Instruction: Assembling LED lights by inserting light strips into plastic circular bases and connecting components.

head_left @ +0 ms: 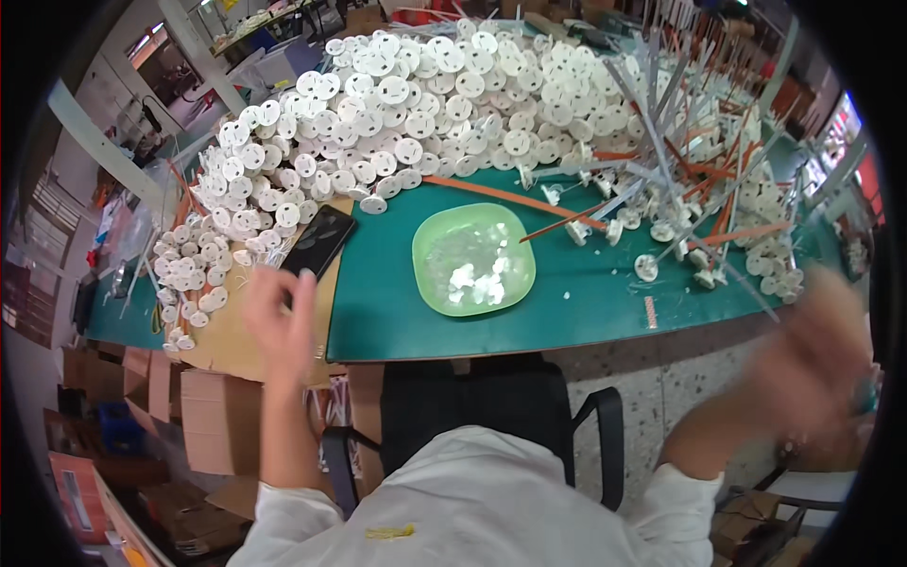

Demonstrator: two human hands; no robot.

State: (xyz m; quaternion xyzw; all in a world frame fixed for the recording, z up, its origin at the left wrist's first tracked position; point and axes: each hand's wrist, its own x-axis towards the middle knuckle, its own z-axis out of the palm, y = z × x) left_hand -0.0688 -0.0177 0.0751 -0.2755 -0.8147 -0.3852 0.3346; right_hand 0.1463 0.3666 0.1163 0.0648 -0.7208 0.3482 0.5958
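Note:
My left hand (282, 317) is raised over the cardboard sheet at the left of the table, thumb and fingers apart, with nothing seen between them. A black phone (321, 241) lies just beyond it. Off to the far right, past the table's front edge, my right hand (817, 345) is smeared by motion; its fingers and anything in them cannot be made out. A light green plastic bowl (425, 283) stands mid-table, holding small white pieces (482, 285). Behind it rises a large heap of white round plastic discs (406, 123) with small slots.
Orange strips (515, 201) and clear strips (652, 113), many joined to white discs, are tangled on the right of the green table (397, 326). A smaller disc pile (189, 265) sits at left. A black chair (609, 439) and cardboard boxes (222, 416) stand below the edge.

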